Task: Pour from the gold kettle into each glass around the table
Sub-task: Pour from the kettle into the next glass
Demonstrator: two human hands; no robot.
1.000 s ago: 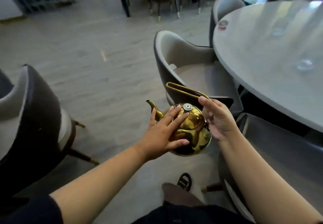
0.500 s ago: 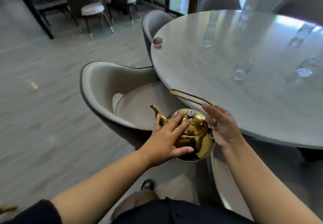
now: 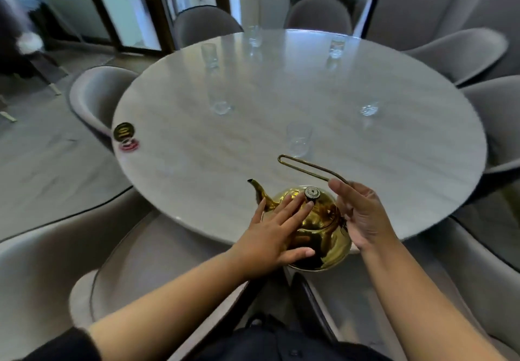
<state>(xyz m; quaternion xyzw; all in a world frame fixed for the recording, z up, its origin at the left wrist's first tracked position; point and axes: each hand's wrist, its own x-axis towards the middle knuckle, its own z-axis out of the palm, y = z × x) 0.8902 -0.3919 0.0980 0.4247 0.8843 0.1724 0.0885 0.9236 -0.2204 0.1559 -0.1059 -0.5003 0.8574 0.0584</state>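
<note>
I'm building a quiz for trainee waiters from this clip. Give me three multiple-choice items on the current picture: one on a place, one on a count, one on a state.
1. Where is the gold kettle?
A. On a chair seat
B. At the table's near edge, between both hands
C. At the table's far side

2. How many clear glasses show on the table?
A. Two
B. Four
C. Six

3. How does the left hand meet the kettle?
A. Flat on its lid and body
B. Curled around the spout
C. Clear of it

Answers:
1. B: the gold kettle sits at the near rim of the table, between the left hand and the right hand, which has the handle.
2. C: three glasses stand far, three nearer; the closest glass is just beyond the handle.
3. A: the palm lies flat, fingers reaching toward the lid knob.
</note>
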